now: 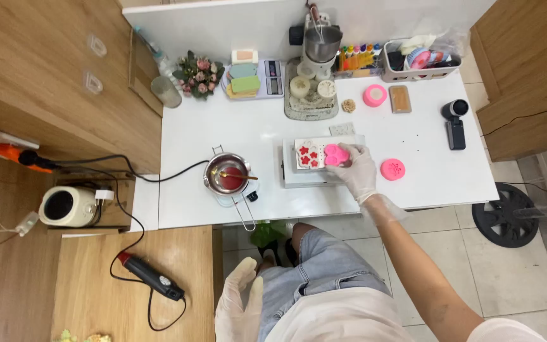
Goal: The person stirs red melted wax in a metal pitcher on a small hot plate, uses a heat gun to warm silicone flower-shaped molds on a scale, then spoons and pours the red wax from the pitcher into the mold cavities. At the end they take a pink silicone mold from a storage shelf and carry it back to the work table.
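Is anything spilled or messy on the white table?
Nothing looks spilled. The small metal pot of red liquid stands upright, and the white table around it shows no puddles. The right hand holds a pink mold level over the white tray. The left hand rests by the lap.

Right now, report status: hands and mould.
Right hand gripping pink mould over white tray. Left hand idle by lap. Melting pot left of tray.
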